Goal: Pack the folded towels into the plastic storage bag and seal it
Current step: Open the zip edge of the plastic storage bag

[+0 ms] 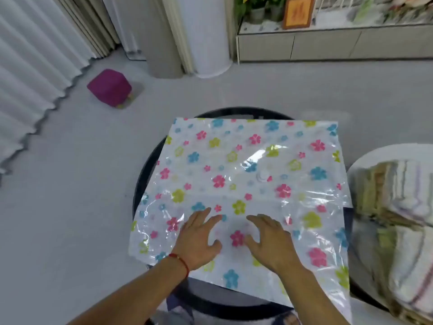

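A clear plastic storage bag printed with pink, blue and green flowers lies flat across a round black table. A round valve sits near the bag's middle. My left hand and my right hand rest palm down on the bag's near part, side by side, fingers spread, holding nothing. The bag looks flat, with nothing visible inside. Folded striped towels are stacked in a pile to the right, on a white round surface.
A magenta stool stands on the grey floor at the far left, near white curtains. A tall white cylindrical unit and a low cabinet with plants and a framed picture line the back.
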A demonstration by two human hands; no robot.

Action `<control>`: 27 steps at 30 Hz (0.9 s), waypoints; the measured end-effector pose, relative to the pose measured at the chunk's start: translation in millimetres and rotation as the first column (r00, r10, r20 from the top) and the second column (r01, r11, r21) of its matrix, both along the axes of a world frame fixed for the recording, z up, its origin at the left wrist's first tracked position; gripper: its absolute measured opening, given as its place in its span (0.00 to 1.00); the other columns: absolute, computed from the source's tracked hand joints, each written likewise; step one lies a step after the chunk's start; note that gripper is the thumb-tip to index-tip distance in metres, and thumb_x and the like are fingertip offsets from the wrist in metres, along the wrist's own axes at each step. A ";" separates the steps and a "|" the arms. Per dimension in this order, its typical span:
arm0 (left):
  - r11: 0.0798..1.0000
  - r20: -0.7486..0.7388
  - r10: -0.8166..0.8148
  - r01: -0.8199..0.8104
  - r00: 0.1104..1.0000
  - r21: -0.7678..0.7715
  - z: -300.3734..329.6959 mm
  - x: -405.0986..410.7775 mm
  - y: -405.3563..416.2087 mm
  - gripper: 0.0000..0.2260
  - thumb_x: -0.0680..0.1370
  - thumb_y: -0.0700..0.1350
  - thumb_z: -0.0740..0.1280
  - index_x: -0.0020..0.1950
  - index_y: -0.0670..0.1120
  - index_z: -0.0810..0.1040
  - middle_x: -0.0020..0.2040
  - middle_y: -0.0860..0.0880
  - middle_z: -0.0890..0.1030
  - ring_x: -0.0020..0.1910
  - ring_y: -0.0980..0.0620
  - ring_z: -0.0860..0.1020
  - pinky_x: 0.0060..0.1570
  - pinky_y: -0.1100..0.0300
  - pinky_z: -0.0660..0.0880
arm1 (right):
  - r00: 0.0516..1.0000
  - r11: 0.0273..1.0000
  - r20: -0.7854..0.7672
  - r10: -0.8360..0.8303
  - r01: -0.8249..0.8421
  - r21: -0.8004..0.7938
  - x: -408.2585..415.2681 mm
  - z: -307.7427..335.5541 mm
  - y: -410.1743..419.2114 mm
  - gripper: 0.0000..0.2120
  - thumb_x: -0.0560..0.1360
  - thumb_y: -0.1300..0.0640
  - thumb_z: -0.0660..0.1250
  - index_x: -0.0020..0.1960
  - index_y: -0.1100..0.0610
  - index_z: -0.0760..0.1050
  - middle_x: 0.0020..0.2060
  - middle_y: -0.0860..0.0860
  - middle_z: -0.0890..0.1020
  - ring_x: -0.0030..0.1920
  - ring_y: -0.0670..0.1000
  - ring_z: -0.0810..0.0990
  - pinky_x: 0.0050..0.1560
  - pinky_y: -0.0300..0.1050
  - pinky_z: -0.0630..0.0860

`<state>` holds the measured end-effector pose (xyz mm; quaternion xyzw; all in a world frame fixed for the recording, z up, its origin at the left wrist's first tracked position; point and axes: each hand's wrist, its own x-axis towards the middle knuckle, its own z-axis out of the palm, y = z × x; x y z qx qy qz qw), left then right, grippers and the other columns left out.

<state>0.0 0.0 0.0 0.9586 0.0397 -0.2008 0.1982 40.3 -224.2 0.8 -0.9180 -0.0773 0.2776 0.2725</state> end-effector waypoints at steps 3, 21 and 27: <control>0.959 0.018 -0.181 0.172 0.983 0.226 -75.9 -11.7 -1.5 0.31 0.74 0.61 0.57 0.77 0.63 0.56 0.81 0.53 0.51 0.79 0.46 0.48 0.74 0.41 0.50 | 0.981 0.949 0.007 0.194 -0.186 -0.253 -16.9 -75.5 8.9 0.34 0.81 0.33 0.52 0.83 0.40 0.48 0.85 0.49 0.44 0.84 0.58 0.43 0.80 0.66 0.46; 0.954 0.532 -0.277 0.164 0.800 0.250 -189.7 -43.4 5.4 0.27 0.79 0.57 0.55 0.78 0.55 0.60 0.78 0.46 0.58 0.77 0.41 0.55 0.71 0.31 0.50 | 0.649 0.993 0.754 0.099 -0.013 -0.119 -56.7 -189.4 15.2 0.26 0.76 0.44 0.61 0.68 0.56 0.77 0.71 0.58 0.76 0.72 0.65 0.70 0.71 0.68 0.64; 0.955 0.721 -0.279 0.102 0.635 0.279 -180.3 -55.2 3.4 0.12 0.76 0.50 0.61 0.54 0.47 0.78 0.52 0.45 0.75 0.53 0.42 0.72 0.49 0.49 0.67 | 0.491 0.955 0.839 0.234 -0.277 -0.104 -88.0 -163.9 14.3 0.11 0.76 0.54 0.72 0.54 0.59 0.85 0.55 0.57 0.84 0.56 0.65 0.80 0.54 0.62 0.75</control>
